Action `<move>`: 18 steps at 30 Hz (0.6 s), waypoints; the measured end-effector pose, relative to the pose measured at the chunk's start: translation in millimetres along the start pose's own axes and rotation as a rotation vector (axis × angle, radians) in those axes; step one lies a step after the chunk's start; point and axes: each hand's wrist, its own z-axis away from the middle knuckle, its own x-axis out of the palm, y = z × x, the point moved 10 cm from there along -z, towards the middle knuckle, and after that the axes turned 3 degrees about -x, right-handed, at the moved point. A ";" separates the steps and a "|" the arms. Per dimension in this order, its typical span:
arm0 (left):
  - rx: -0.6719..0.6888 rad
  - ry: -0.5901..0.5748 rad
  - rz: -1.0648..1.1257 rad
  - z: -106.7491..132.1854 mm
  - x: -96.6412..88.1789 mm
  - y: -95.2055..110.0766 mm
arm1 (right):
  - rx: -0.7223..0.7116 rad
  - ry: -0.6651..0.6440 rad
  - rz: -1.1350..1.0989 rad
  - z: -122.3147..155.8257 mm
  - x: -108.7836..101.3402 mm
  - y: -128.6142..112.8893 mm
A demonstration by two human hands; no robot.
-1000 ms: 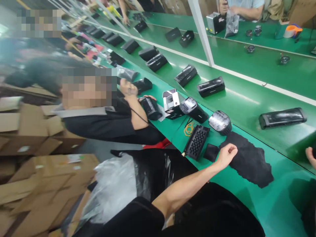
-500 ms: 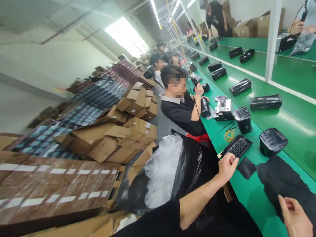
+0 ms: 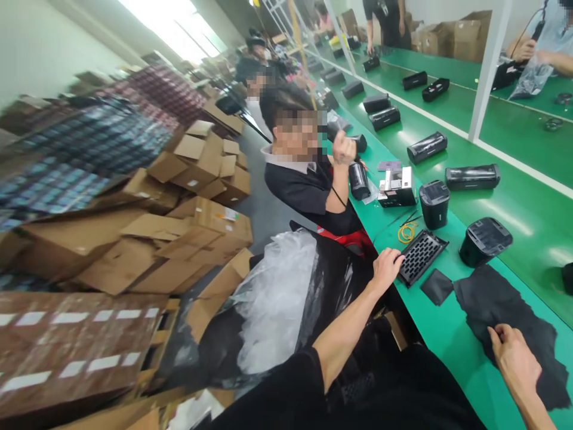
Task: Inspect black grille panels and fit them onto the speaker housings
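Observation:
My left hand [image 3: 385,270] is closed at the left end of a black perforated panel [image 3: 421,258], its curled fingers on the panel's edge. The panel lies slanted on the green bench. To the right, my right hand [image 3: 517,357] is bent over a ragged black sheet [image 3: 510,304], thumb and fingers drawn together at its surface. Whether a fold of the sheet is pinched between them is hard to see. Between both hands lies a small black square piece [image 3: 437,287]. Just beyond are two upright black housings, one nearer [image 3: 486,242] and one farther [image 3: 434,204].
Yellow cord [image 3: 406,232] and a boxy device [image 3: 397,188] sit farther along the bench. Several black cylindrical units, one nearby [image 3: 473,177], rest on the green line. A co-worker [image 3: 308,173] sits to the left. Cardboard boxes [image 3: 215,227] and a plastic-filled bag [image 3: 277,298] crowd the floor.
The view has shifted so the scene sits farther left. My left hand has come to the perforated panel's left end; my right hand has moved farther in over the black sheet.

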 end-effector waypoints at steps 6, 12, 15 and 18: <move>0.001 0.077 -0.020 3.5 -2.3 -2.6 | -0.029 0.021 -0.027 -2.2 -5.9 11.5; 0.005 0.056 0.041 -4.6 10.8 -12.2 | -0.043 0.190 -0.222 6.6 -64.0 -0.2; 0.025 0.094 0.092 -5.0 9.4 -16.9 | -0.066 0.201 -0.284 8.4 -86.6 -4.1; 0.007 0.135 0.158 -2.8 7.8 -24.4 | -0.065 0.160 -0.313 9.7 -98.5 3.1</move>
